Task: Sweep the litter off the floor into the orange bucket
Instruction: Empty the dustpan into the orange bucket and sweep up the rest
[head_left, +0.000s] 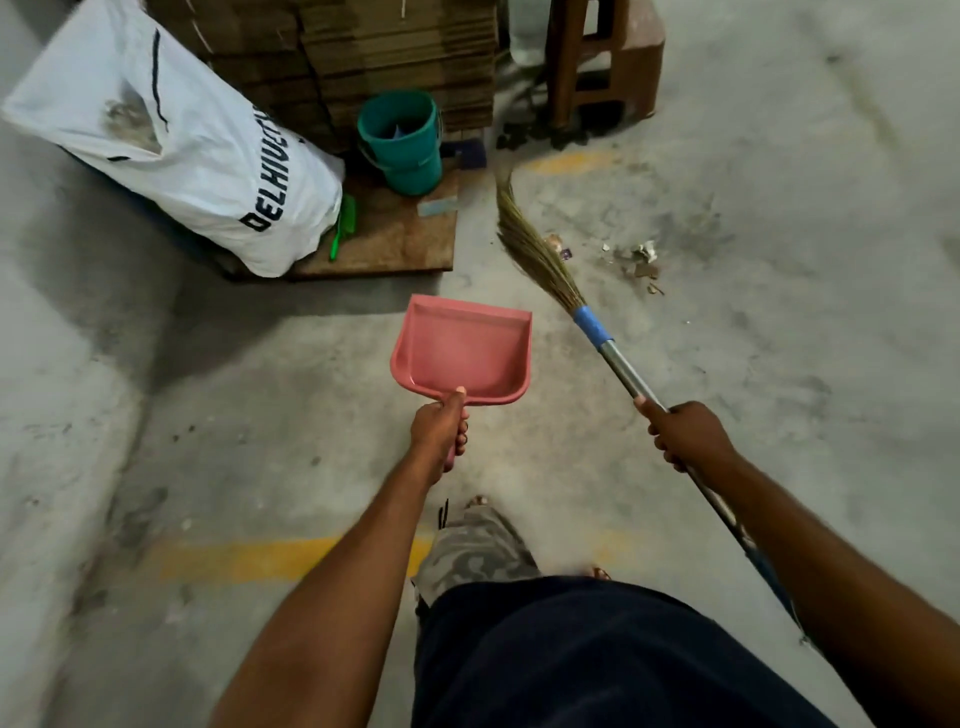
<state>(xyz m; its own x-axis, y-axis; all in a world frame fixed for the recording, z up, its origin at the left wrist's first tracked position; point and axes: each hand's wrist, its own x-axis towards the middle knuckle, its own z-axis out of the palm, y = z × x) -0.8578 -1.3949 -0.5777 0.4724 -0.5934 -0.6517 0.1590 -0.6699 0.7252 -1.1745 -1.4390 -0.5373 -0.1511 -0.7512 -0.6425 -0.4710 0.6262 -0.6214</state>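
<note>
Your left hand (439, 426) is wrapped round the handle of the pink dustpan (462, 348), thumb on top, holding it above the floor (779, 364). Your right hand (685, 434) is clamped on the metal shaft of the broom (540, 254), a little way back from its blue collar, and the bristles point away from you. The litter (636, 260) lies on the concrete just right of the bristles: small scraps that look like paper, card and a wrapper. Expect them to be very light and quick to scatter, so short, gentle strokes should suit better than hard flicks. The bristles look soft and springy and will probably splay under pressure. The pan looks thin, stiff and light, so grip it at the handle and press its lip flat to the floor. No orange bucket is in view, only a teal bucket (400, 140) near the white sack (171, 135).
</note>
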